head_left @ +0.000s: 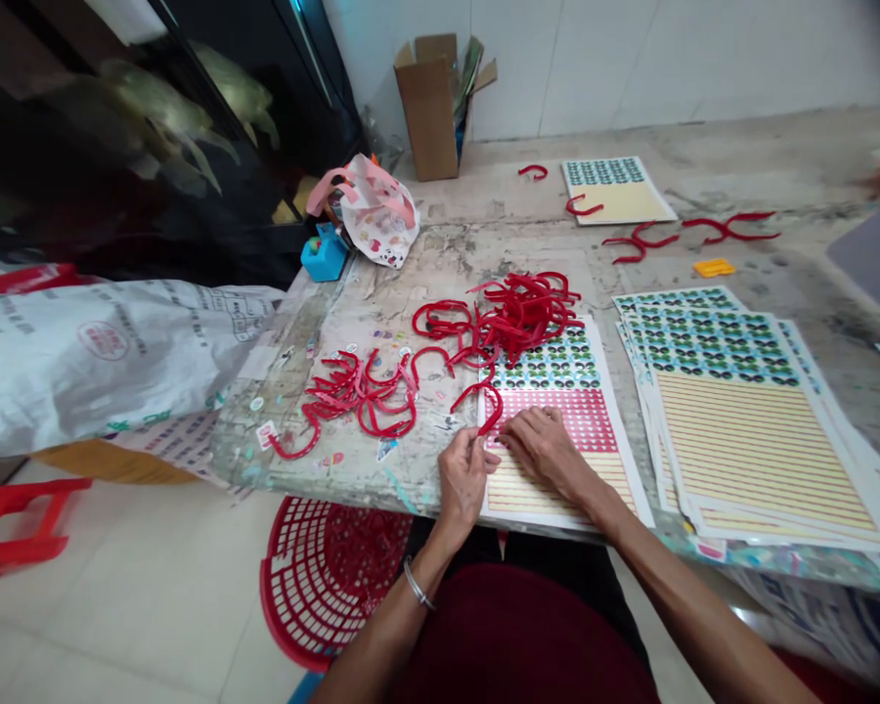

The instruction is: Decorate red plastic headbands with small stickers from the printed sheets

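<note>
My left hand [463,471] pinches the end of a curved red plastic strip [496,399], which arches up and away from the fingers. Close beside it, my right hand [541,445] rests over a sticker sheet [587,420] with its fingers bent and together; whatever lies between the fingertips is too small to make out. The sheet has green-blue prints at the top, a pink band in the middle and yellow striped rows below. A heap of red curved strips [524,318] covers its upper left corner. Another group of red strips [367,391] lies to the left.
More sticker sheets [755,450] are stacked at the right, with a yellow piece [714,267] beyond. Farther back lie another sheet [620,200] and some loose red strips [729,227]. A cardboard box [429,117], plastic bag [381,210] and blue container [324,256] stand at the back left. Below is a red basket [283,596].
</note>
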Tool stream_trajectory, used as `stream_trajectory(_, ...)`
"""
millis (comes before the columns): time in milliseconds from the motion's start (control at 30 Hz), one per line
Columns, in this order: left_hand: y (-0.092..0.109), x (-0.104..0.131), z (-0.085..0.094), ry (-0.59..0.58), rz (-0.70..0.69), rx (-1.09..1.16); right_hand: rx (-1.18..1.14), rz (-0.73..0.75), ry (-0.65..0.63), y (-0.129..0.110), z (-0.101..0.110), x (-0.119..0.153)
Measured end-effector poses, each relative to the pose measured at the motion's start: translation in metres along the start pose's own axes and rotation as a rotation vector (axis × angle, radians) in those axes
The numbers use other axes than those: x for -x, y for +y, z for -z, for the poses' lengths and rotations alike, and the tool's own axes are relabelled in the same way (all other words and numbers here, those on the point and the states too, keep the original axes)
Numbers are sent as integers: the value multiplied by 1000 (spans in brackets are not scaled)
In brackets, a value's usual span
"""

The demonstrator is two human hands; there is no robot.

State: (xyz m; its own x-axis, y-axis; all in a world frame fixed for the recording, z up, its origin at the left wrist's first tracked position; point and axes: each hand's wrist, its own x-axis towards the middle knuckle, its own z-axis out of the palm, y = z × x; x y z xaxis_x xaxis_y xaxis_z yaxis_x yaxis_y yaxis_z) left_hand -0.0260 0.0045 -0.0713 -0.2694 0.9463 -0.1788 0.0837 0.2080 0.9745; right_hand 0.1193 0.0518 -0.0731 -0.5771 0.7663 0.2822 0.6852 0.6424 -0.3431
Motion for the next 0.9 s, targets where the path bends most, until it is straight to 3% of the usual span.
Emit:
stream_trajectory(400,-6,-2,0,-19,-12,-43,-144,72,-74,10,-1,-9)
stream_trajectory(567,-7,-2,0,-26,-26,-57,-270,35,-49,8,-2,-12)
stream_trajectory(667,-7,-1,0,-27,-38,-64,-479,-88,11,5,3,-10)
stream_trajectory(733,-7,0,1,-27,-49,-69,-700,-257,78,9,14,-9)
stream_trajectory(800,-7,1,1,-27,-66,-76,-908,-414,245,21,35,-10)
stream_trajectory(867,-7,2,1,-26,-85,-80,-1013,-480,597,40,66,-12)
stream_trajectory(900,-7,2,1,-24,-94,-82,-1015,-469,705,50,84,-14)
